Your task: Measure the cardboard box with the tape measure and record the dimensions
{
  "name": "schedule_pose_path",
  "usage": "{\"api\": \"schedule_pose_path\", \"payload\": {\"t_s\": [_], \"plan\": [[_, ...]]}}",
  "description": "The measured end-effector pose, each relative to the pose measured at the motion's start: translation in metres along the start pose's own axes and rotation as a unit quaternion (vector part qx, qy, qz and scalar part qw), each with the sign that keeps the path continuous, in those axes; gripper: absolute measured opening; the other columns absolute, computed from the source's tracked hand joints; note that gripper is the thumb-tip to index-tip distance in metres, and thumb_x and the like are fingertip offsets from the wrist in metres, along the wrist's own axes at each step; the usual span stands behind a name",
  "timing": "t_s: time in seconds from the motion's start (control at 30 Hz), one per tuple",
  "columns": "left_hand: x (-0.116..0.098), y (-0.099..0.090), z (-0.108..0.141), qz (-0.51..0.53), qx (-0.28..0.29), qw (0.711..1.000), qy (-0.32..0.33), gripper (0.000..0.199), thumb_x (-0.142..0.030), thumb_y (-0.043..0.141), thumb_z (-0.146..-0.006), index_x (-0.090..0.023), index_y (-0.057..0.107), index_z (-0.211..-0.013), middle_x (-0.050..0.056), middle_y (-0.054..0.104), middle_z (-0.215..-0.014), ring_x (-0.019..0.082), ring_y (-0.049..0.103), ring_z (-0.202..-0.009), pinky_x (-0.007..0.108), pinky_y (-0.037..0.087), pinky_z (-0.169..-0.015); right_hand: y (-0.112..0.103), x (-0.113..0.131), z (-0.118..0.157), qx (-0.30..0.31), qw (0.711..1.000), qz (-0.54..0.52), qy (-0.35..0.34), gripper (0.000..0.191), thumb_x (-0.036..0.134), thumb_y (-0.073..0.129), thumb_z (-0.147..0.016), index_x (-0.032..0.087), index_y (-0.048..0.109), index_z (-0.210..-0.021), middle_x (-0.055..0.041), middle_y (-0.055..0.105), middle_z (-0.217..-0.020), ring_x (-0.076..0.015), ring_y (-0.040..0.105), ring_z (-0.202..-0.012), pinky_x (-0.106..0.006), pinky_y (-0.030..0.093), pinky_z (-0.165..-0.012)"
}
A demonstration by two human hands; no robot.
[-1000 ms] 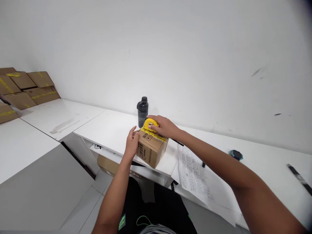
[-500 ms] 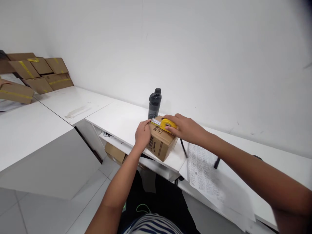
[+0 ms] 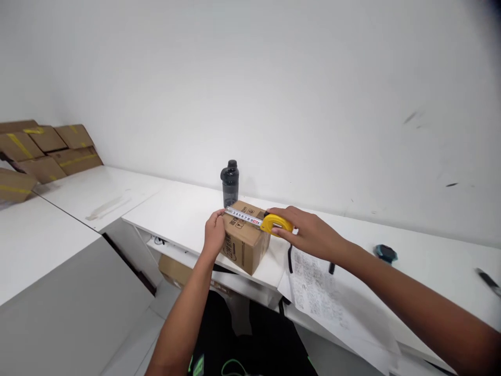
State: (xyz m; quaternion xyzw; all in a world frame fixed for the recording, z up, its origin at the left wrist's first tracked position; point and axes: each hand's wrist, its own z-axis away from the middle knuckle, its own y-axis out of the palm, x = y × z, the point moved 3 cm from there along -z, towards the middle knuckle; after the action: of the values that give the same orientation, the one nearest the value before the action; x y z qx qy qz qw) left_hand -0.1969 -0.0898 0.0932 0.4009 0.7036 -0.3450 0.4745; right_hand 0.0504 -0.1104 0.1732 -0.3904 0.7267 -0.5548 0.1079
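Note:
A small brown cardboard box [image 3: 245, 240] with dark print sits on the white table. My right hand [image 3: 309, 230] is closed around a yellow tape measure [image 3: 276, 224] at the box's right side. Its blade [image 3: 245, 215] runs out across the top of the box, numbers facing up. At the box's left edge my left hand [image 3: 215, 230] pinches the blade's end. A dark shaker bottle [image 3: 230, 184] stands just behind the box.
Several taped cardboard boxes [image 3: 74, 159] are stacked at the far left. Printed sheets [image 3: 321, 290] lie right of the box, with a teal-and-black device [image 3: 385, 253] and a dark pen [image 3: 488, 281] farther right. Another box [image 3: 174, 270] is on the shelf below.
More blade is out, and my right hand with the tape measure has moved away from my left, to the box's right edge. The view has shifted to the right.

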Motion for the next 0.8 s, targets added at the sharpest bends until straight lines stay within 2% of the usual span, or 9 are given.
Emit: {"api": "schedule_pose_path", "payload": {"t_s": [0.13,0.3,0.43,0.5,0.6,0.7,0.73,0.8], "plan": [[-0.002,0.002,0.001,0.013,0.008,1.0,0.003,0.035,-0.019,0.041,-0.081,-0.016,0.067,-0.103,0.007,0.07,-0.108,0.021,0.062,-0.102,0.037,0.047,-0.094,0.02,0.014,-0.045,0.001,1.0,0.006,-0.011,0.044,0.041,0.048,-0.091,0.03,0.048,-0.134,-0.0056,0.064,-0.115,-0.0221,0.062,-0.095,-0.031,0.046,-0.075],[-0.005,-0.001,0.002,0.011,0.006,1.0,0.013,0.037,-0.019,0.039,-0.083,-0.016,0.066,-0.108,0.007,0.069,-0.113,0.021,0.061,-0.106,0.037,0.046,-0.096,0.049,0.035,-0.105,-0.017,1.0,-0.015,-0.021,0.046,0.038,0.046,-0.093,0.025,0.044,-0.137,-0.0084,0.06,-0.12,-0.0224,0.06,-0.101,-0.03,0.044,-0.079],[-0.004,0.001,0.015,-0.039,-0.044,0.997,0.047,0.041,-0.019,0.036,-0.087,-0.017,0.058,-0.122,0.009,0.061,-0.126,0.021,0.055,-0.118,0.039,0.042,-0.103,0.051,0.045,-0.119,-0.005,0.998,-0.044,-0.04,0.045,0.037,0.046,-0.093,0.026,0.045,-0.137,-0.008,0.059,-0.121,-0.0234,0.059,-0.104,-0.032,0.044,-0.082],[-0.004,0.006,0.021,-0.073,-0.091,0.99,0.076,0.043,-0.02,0.035,-0.09,-0.019,0.05,-0.131,0.01,0.055,-0.134,0.021,0.05,-0.124,0.039,0.038,-0.107,0.042,0.046,-0.108,-0.031,0.997,-0.047,-0.051,0.044,0.037,0.047,-0.093,0.026,0.046,-0.136,-0.0075,0.06,-0.121,-0.0232,0.059,-0.103,-0.033,0.045,-0.082],[-0.005,0.014,0.022,-0.095,-0.148,0.98,0.089,0.043,-0.022,0.031,-0.094,-0.019,0.046,-0.134,0.012,0.052,-0.136,0.021,0.047,-0.126,0.04,0.036,-0.108,0.022,0.035,-0.07,-0.131,0.989,-0.041,-0.055,0.047,0.037,0.045,-0.094,0.024,0.041,-0.139,-0.0095,0.058,-0.123,-0.0228,0.06,-0.1,-0.034,0.048,-0.079],[-0.017,0.021,0.023,-0.119,-0.123,0.979,0.115,0.038,-0.027,0.031,-0.095,-0.019,0.053,-0.124,0.013,0.056,-0.129,0.024,0.045,-0.128,0.044,0.033,-0.11,0.004,0.007,-0.014,-0.243,0.968,-0.014,-0.065,0.053,0.043,0.044,-0.095,0.026,0.031,-0.143,-0.0131,0.055,-0.126,-0.0254,0.058,-0.106,-0.039,0.05,-0.082],[-0.023,0.023,0.027,-0.137,-0.112,0.974,0.144,0.036,-0.03,0.034,-0.095,-0.019,0.056,-0.121,0.013,0.056,-0.13,0.025,0.04,-0.132,0.046,0.028,-0.112,0.0,-0.005,0.006,-0.272,0.96,0.005,-0.065,0.054,0.044,0.044,-0.094,0.027,0.028,-0.143,-0.0135,0.055,-0.125,-0.0265,0.057,-0.108,-0.042,0.05,-0.083],[-0.035,0.03,0.045,-0.141,-0.128,0.958,0.212,0.038,-0.039,0.041,-0.094,-0.02,0.053,-0.125,0.013,0.044,-0.143,0.029,0.024,-0.142,0.05,0.017,-0.116,-0.002,-0.028,0.045,-0.326,0.943,0.042,-0.047,0.058,0.048,0.045,-0.092,0.03,0.023,-0.143,-0.0131,0.057,-0.117,-0.0281,0.057,-0.106,-0.047,0.05,-0.084]]}}
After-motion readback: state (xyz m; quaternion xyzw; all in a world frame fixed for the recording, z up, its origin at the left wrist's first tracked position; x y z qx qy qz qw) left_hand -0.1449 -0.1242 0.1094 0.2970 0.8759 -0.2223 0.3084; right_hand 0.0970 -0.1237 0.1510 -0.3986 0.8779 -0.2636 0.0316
